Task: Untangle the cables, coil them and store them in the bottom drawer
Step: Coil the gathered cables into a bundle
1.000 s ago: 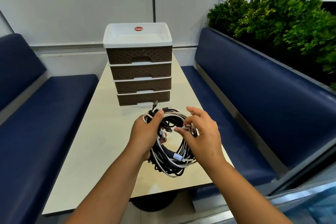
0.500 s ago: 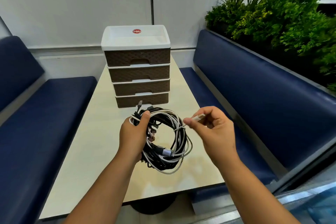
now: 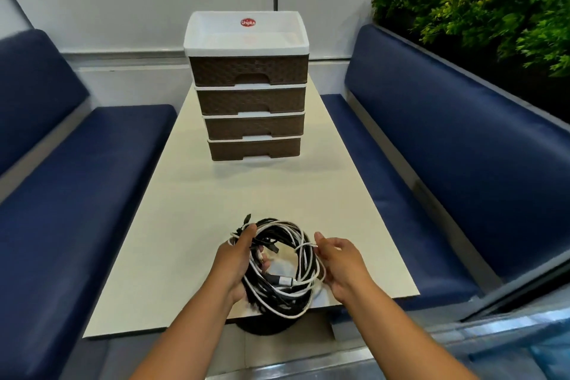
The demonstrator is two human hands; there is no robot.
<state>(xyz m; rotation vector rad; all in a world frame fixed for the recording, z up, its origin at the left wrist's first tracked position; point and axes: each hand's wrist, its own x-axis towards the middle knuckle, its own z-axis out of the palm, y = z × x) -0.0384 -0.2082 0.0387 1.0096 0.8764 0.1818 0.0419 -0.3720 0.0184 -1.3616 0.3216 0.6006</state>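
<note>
Half a second ago the right hand held a white cable end pinched and drawn out toward 3 o'clock; I now see that hand back against the right side of the cable bundle, fingers loosely curled on the outer loops with no clear pinch on a single strand. The left hand is closed around the bundle at its 9 o'clock side, thumb over the top strands. Over the same interval the view has changed, so that the bundle now sits low in frame, over the near edge of the table, well apart from the drawer unit at 12 o'clock. My judgement: the extracted end has not been freed, black and white cables are still interwoven, and untangling remains at its first stage; no cable is coiled separately. The bottom drawer and the three above it are closed, so storage has not begun. Readable writing: one round red label on the white top tray of the unit, lettered "Uniplus". I find no legible marking on the cables or connectors.
</note>
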